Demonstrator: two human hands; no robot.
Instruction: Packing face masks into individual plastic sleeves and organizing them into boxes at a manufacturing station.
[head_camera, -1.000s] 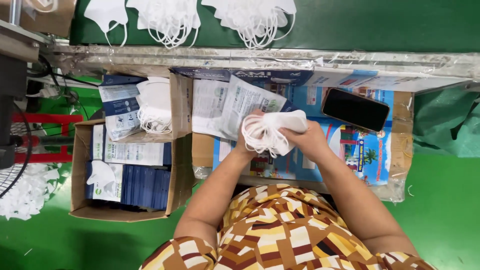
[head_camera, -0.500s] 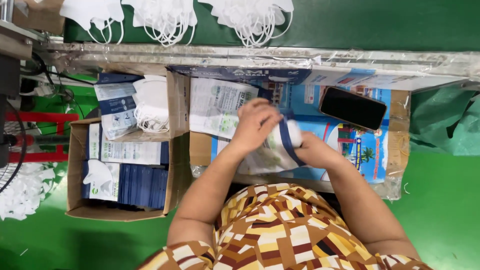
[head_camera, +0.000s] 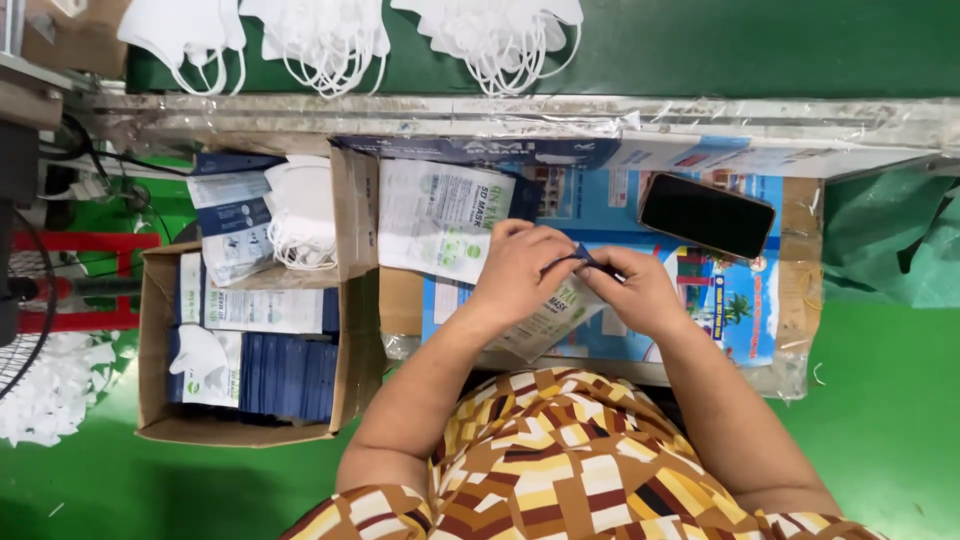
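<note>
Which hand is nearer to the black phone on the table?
Right. The right hand lies just below-left of the black phone; the left hand is farther left, beyond the right hand.

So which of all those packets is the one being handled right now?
Start at the cardboard box left of the work board. Right of it, both hands meet over a flat mask packet; the left hand and right hand pinch its dark blue top edge. The only packet tilted and under hands.
</note>
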